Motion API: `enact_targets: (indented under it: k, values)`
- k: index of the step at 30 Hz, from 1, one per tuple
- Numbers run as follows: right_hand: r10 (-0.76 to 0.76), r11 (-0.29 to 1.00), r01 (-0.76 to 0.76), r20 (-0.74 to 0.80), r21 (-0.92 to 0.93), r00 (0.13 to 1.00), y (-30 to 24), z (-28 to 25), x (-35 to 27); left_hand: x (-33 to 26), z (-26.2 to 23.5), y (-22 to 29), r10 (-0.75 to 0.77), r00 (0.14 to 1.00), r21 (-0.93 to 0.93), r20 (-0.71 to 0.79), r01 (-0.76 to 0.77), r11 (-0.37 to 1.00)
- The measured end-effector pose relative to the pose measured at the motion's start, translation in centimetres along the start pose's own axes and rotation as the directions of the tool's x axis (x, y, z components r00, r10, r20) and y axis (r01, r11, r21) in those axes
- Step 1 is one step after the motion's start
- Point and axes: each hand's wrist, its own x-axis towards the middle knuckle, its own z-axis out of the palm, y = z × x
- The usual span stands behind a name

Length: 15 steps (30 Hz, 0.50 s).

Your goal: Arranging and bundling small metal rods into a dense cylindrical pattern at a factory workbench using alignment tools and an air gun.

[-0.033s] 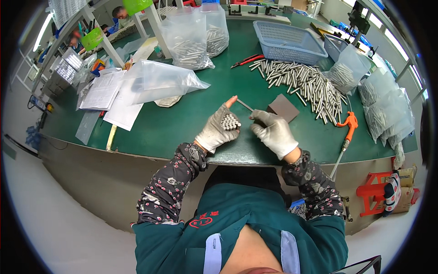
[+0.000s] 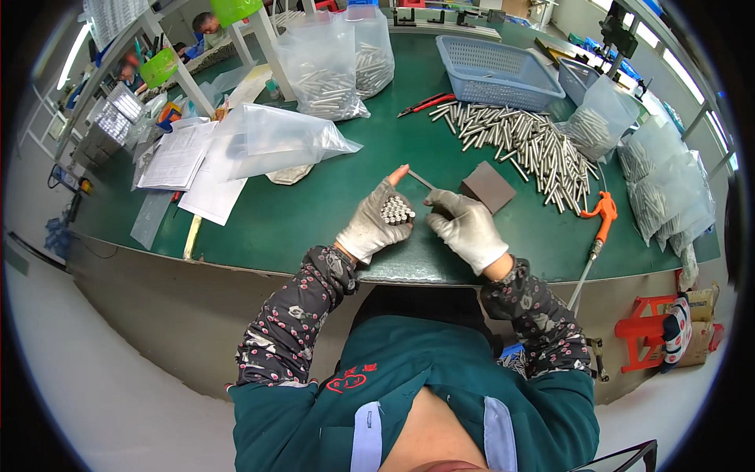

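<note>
A bundle of small silvery metal pins (image 2: 396, 210) is wrapped in my gloved left hand (image 2: 373, 220), with the round ends facing up. The bare thumb tip of that hand sticks out of the glove. A slim grey strip (image 2: 420, 180) runs from beside this thumb to the fingertips of my gloved right hand (image 2: 469, 228), which pinch its near end. A brown block (image 2: 488, 187) sits on the green table (image 2: 314, 212) just beyond my right hand. Farther right is a loose heap of similar metal pins (image 2: 527, 145).
A blue plastic basket (image 2: 503, 86) stands behind the heap, with red-handled pliers (image 2: 426, 105) to its left. An orange air gun (image 2: 604, 214) lies at the right. Bags of pins (image 2: 322, 86) stand at the back and right (image 2: 661, 193). Papers (image 2: 177, 157) and an open plastic bag (image 2: 275, 141) lie left.
My right hand has shifted slightly left, towards my left hand, with its fingertips still at the strip. My left hand and the bundle stay in place.
</note>
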Motion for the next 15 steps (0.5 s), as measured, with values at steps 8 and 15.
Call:
enact_targets:
  k: [8,15]
  values:
    - [0.093,0.959,-0.114,0.093,0.259,0.991,-0.2,1.8,0.7,0.1,0.1,0.3,0.028,1.0,-0.062,0.014,-0.027,0.998]
    - [0.091,0.942,-0.129,0.134,0.311,0.987,-0.1,1.2,0.7,0.4,0.1,0.0,0.053,0.998,0.028,-0.018,-0.052,0.998]
